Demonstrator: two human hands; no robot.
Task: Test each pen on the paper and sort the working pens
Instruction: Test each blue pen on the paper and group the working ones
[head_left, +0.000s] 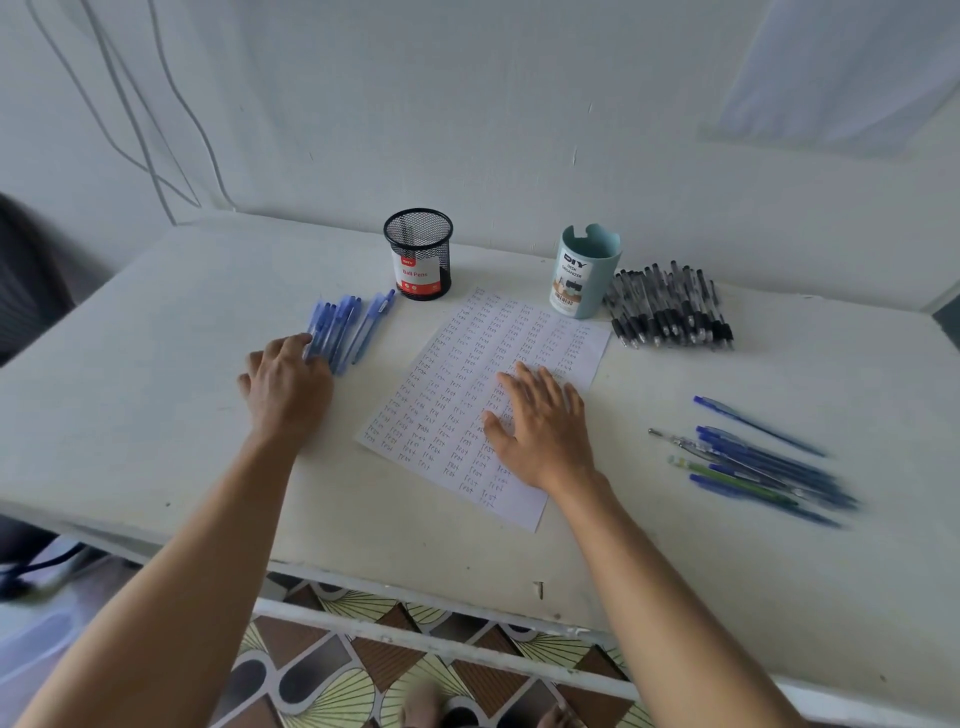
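On the paper (441, 415), the right hand (540, 426) is lying flat. The left hand (288, 382) is touching blue pens (337, 327) (grip unclear); a nudge might scatter them.

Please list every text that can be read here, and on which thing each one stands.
"Ball Pens": label on the black mesh pen cup.
"DIY DESK ORGANIZER": label on the teal cup.
"Test", handwritten in many rows: the paper.
Smaller print on both labels: unreadable.

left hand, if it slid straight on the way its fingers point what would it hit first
The blue pens: the left hand has its fingertips on their near ends. Past them the line seems to lead toward the black mesh cup, though depth is unclear.
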